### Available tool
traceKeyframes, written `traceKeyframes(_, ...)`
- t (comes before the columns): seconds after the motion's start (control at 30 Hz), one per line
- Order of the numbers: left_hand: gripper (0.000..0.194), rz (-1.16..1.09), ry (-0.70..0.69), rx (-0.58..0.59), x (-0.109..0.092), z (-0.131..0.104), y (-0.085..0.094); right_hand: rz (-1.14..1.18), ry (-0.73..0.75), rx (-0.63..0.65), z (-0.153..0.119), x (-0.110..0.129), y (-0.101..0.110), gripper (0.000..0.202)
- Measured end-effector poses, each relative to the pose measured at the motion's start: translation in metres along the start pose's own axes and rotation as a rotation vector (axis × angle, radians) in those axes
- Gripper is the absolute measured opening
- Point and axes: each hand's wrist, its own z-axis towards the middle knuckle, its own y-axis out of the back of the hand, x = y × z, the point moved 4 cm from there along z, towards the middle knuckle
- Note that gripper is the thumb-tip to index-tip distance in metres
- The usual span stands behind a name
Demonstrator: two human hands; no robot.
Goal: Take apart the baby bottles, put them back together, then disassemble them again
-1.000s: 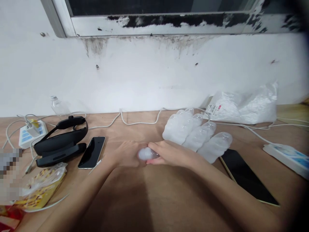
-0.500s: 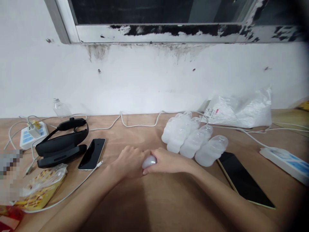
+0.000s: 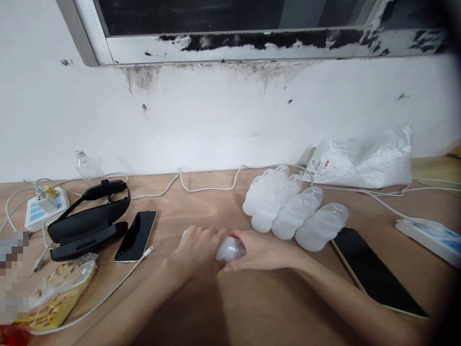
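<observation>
A small frosted-white plastic bottle (image 3: 226,250) with a clear end lies sideways between my two hands, just above or on the wooden table. My left hand (image 3: 201,247) is closed around its body, and a bit of white shows past the knuckles. The fingers and thumb of my right hand (image 3: 264,251) close on the clear, rounded end. Much of the bottle is hidden behind my fingers. Right of my hands, several similar frosted bottles (image 3: 284,216) with clear domed tops stand close together.
A phone (image 3: 137,235), a black headset (image 3: 91,216) and a yellow-patterned bag (image 3: 59,295) lie left. A larger black-screened device (image 3: 374,271), a power strip (image 3: 432,238) and a white plastic bag (image 3: 363,163) are right. A white cable (image 3: 209,188) runs along the wall.
My right hand has shifted slightly right, and more of the bottle's clear end shows between my hands. The whole view has tilted a little.
</observation>
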Motion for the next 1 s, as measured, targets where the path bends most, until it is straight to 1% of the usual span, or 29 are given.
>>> traceKeyframes(0.07,0.032,0.009,-0.009,0.019,-0.001,0.001,-0.004,0.102,0.023,0.121,0.008,0.004,-0.012,0.044)
traceKeyframes(0.1,0.031,0.008,-0.019,0.032,0.000,0.001,-0.005,0.148,0.020,0.164,0.010,0.005,-0.017,0.041)
traceKeyframes(0.13,0.030,0.002,-0.029,0.040,0.000,0.001,-0.005,0.176,0.008,0.178,0.011,0.004,-0.020,0.039)
traceKeyframes(0.17,0.030,-0.007,-0.042,0.044,0.000,0.000,-0.004,0.183,-0.004,0.167,0.011,0.003,-0.021,0.038)
traceKeyframes(0.3,0.029,-0.046,-0.082,0.034,0.001,-0.003,0.001,0.110,-0.030,0.051,0.006,-0.001,-0.019,0.032)
traceKeyframes(0.43,0.029,-0.064,-0.020,0.033,0.001,-0.006,0.003,0.003,-0.001,-0.056,0.005,0.001,-0.018,0.034)
traceKeyframes(0.57,0.028,-0.096,0.034,0.058,-0.003,-0.011,0.008,-0.035,0.013,-0.033,0.004,0.003,-0.021,0.040)
traceKeyframes(0.63,0.028,-0.111,0.044,0.067,0.000,-0.015,0.013,-0.051,0.025,-0.034,-0.001,0.002,-0.016,0.042)
traceKeyframes(0.7,0.029,-0.137,0.093,0.064,0.010,-0.020,0.017,-0.093,0.046,-0.094,-0.007,-0.002,-0.005,0.037)
traceKeyframes(0.73,0.029,-0.146,0.138,0.056,0.018,-0.023,0.018,-0.127,0.047,-0.155,-0.011,-0.004,0.002,0.037)
traceKeyframes(0.8,0.032,-0.121,0.262,0.015,0.033,-0.027,0.019,-0.195,0.046,-0.300,-0.017,-0.005,0.016,0.044)
traceKeyframes(0.83,0.033,-0.094,0.277,-0.001,0.037,-0.027,0.018,-0.204,0.055,-0.355,-0.018,-0.004,0.020,0.044)
traceKeyframes(0.87,0.033,-0.071,0.257,-0.006,0.038,-0.027,0.016,-0.186,0.072,-0.382,-0.017,-0.001,0.022,0.040)
traceKeyframes(0.9,0.033,-0.044,0.236,-0.013,0.036,-0.025,0.014,-0.149,0.093,-0.376,-0.015,0.003,0.020,0.036)
traceKeyframes(0.93,0.034,-0.026,0.206,-0.015,0.033,-0.024,0.012,-0.101,0.108,-0.336,-0.010,0.007,0.015,0.036)
traceKeyframes(1.0,0.037,-0.014,0.158,-0.022,0.026,-0.020,0.008,-0.001,0.085,-0.184,0.001,0.013,0.001,0.047)
